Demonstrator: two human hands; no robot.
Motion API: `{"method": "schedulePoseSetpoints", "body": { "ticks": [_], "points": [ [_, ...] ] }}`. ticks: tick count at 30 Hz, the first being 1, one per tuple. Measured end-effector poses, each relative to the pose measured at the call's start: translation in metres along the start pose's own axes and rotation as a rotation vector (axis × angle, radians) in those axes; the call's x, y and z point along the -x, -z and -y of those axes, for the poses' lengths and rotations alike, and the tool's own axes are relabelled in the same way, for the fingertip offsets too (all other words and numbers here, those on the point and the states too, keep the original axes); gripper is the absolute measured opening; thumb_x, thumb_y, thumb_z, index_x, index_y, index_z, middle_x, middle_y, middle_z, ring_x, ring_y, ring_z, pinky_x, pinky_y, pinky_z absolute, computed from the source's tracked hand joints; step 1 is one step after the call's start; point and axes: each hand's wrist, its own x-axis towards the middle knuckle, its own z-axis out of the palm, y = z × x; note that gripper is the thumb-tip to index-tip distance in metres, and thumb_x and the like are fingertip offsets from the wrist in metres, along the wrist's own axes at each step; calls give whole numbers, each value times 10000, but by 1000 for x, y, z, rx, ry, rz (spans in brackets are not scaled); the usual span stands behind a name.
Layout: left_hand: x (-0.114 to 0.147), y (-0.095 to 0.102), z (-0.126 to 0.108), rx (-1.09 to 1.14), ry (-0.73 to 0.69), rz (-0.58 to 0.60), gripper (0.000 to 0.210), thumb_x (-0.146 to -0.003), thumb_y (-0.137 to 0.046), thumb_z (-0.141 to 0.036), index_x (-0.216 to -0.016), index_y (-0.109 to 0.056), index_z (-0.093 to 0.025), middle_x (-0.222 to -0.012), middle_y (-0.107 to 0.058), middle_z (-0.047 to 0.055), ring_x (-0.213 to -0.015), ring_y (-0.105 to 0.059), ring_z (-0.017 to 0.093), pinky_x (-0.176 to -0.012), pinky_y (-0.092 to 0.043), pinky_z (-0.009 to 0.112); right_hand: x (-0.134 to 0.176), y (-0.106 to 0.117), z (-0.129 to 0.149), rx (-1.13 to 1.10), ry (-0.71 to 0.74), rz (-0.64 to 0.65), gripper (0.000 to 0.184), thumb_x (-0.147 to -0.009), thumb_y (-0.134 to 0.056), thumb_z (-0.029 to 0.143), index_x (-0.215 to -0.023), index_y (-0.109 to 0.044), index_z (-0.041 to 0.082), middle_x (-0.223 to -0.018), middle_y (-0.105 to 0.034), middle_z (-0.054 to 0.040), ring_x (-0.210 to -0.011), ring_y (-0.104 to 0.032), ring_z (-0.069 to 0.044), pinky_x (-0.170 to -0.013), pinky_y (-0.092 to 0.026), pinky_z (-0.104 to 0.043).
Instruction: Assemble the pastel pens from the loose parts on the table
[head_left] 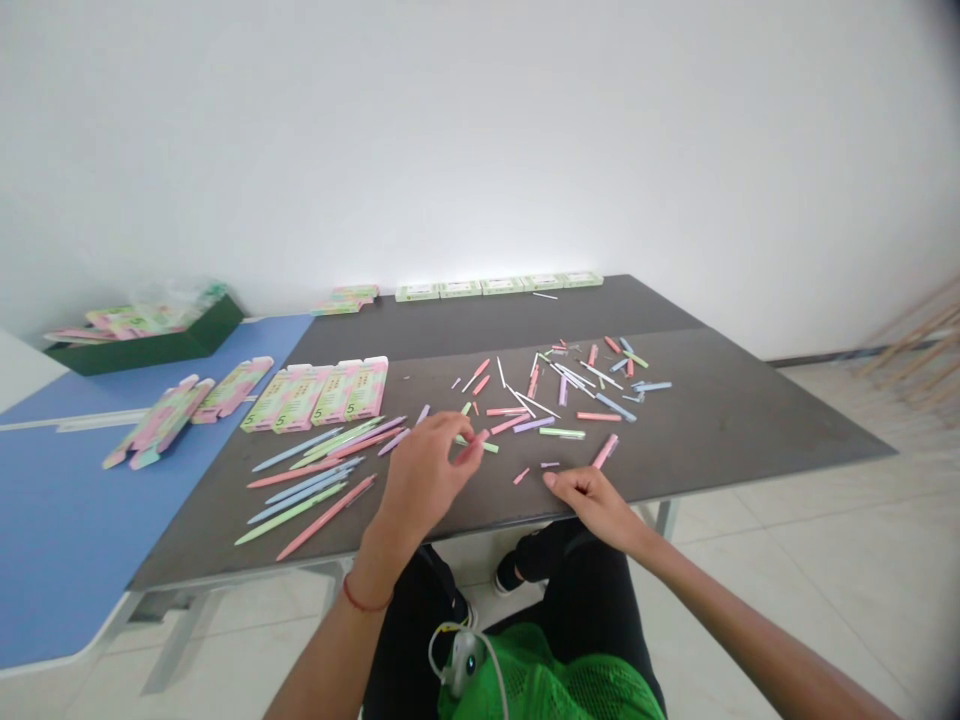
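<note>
My left hand (pixel 429 468) is raised over the near part of the dark table, thumb and index finger bent into a pinch. Whatever sits at their tips is too small to make out. Just beyond it lies a green pen part (pixel 489 448). My right hand (pixel 594 502) rests closed at the front edge, and a pink pen barrel (pixel 605 451) juts from it, seemingly in its grip. Close to its thumb are a small pink piece (pixel 521 476) and a small purple piece (pixel 550 465). Loose barrels and white refills (pixel 540 403) are scattered farther back.
Several assembled pens (pixel 315 500) lie at left, below upright-printed pen boxes (pixel 349 390). Flattened boxes (pixel 161 420) lie on the blue table (pixel 52 540), with a green bin (pixel 161 350) behind. A row of boxes (pixel 502 286) lines the back edge near the wall.
</note>
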Motion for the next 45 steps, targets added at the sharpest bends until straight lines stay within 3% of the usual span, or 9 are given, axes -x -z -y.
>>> {"method": "schedulePoseSetpoints", "body": {
  "ticks": [3,6,9,13,20,28,33,38,45],
  "points": [
    [29,-8,-9,12,5,175,126,-998,-655,-289,-895,-694,-227,-962,-764,30,-882,-703,215,-760,-439,298,-5,16,19,40,57,-34,425,-979,-632,597,-874,-637,185,-649,-410,61,-575,-370,-113,-536,-318,-253],
    [45,-17,-8,55,23,264,146,-1048,-593,-314,-969,-686,-234,-993,-762,38,-932,-706,226,-761,-438,299,-11,43,39,262,154,-107,418,-967,-683,503,-1250,-705,196,-900,-643,-28,-683,-565,-147,-567,-436,-258],
    [51,-21,-6,142,15,270,175,-1087,-519,-322,-1008,-648,-235,-1012,-755,33,-947,-701,213,-798,-459,297,-17,73,53,503,241,-158,330,-990,-656,423,-1198,-759,189,-1054,-715,-101,-785,-662,-186,-607,-504,-284],
    [57,-21,-8,188,-66,245,167,-1092,-523,-320,-1022,-652,-238,-1047,-749,26,-987,-684,208,-860,-483,311,-19,96,61,736,266,-151,240,-1009,-632,326,-1117,-793,185,-1066,-758,-103,-823,-705,-206,-677,-522,-316],
    [62,-29,-1,-139,-97,135,127,-1028,-603,-232,-954,-704,-212,-1363,-654,101,-1249,-591,303,-989,-521,429,-9,95,63,985,273,-112,255,-1010,-624,220,-1201,-790,194,-1212,-766,-109,-993,-740,-261,-810,-549,-359],
    [56,-37,14,-226,-107,217,150,-972,-638,-135,-1031,-746,-220,-1324,-682,85,-1206,-615,282,-1004,-513,411,-6,106,58,1231,248,-163,295,-1005,-626,208,-1253,-786,218,-1190,-763,-106,-1035,-705,-291,-820,-539,-371],
    [55,-37,12,-211,-131,175,247,-1020,-624,-210,-1249,-716,-224,-1342,-694,94,-1242,-603,304,-1019,-496,436,-6,122,55,1333,188,-224,269,-986,-617,163,-1188,-794,160,-1209,-762,-142,-1052,-682,-319,-848,-529,-397],
    [52,-39,-1,-194,-160,106,262,-1018,-630,-190,-1257,-723,-243,-1350,-711,83,-1240,-625,302,-959,-512,433,-6,119,46,1267,242,-83,327,-936,-621,80,-1193,-782,204,-1236,-769,-106,-1074,-692,-307,-919,-561,-423],
    [53,-36,-5,-194,-72,51,225,-1018,-638,-207,-1205,-754,-252,-1284,-752,74,-1190,-658,299,-958,-525,440,-4,82,49,1070,436,-18,234,-1013,-575,148,-1122,-777,196,-1171,-774,-119,-1235,-661,-330,-1001,-569,-488]
  ]
}}
